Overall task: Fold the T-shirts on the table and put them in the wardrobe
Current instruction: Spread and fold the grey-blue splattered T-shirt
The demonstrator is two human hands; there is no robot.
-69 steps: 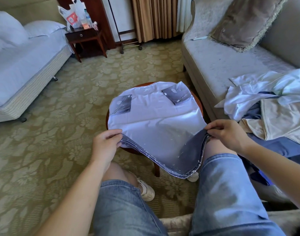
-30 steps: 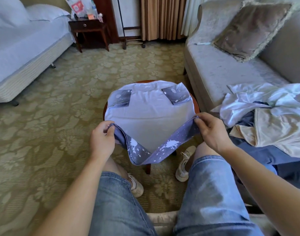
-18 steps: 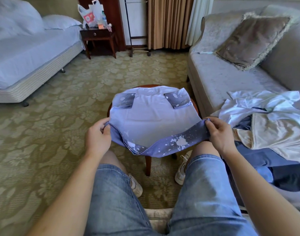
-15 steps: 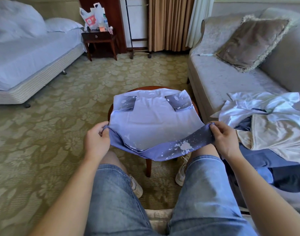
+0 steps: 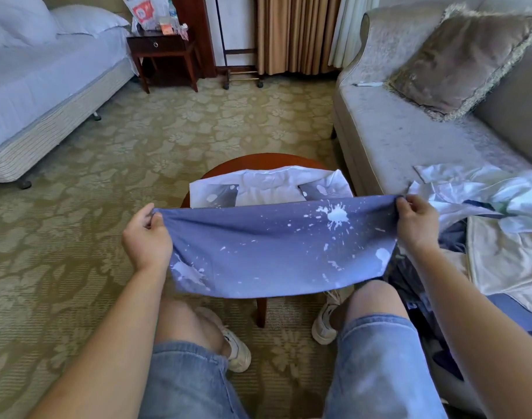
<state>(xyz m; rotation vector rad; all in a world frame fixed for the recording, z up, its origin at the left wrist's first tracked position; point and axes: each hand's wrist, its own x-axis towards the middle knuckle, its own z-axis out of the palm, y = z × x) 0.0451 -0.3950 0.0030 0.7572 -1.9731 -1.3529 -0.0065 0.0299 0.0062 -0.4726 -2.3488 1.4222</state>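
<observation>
A blue T-shirt with white paint splashes point(image 5: 276, 249) lies over a small round wooden table point(image 5: 258, 161). Its pale inner side and two folded-in sleeves show at the far end. My left hand point(image 5: 146, 237) pinches the hem's left corner and my right hand point(image 5: 415, 222) pinches the right corner. The lower part of the shirt is lifted and stretched taut between them, above the near half of the table. Most of the tabletop is hidden under the cloth.
A pile of unfolded white, beige and dark blue garments point(image 5: 494, 234) lies on the grey sofa point(image 5: 394, 137) at my right, with a cushion point(image 5: 458, 58) further back. A bed point(image 5: 38, 86) and nightstand point(image 5: 165, 49) stand at the far left. My knees are under the table's near edge.
Both hands have raised the shirt's hem from the table's near edge and carried it up and forward, so the blue splashed outer side now faces me.
</observation>
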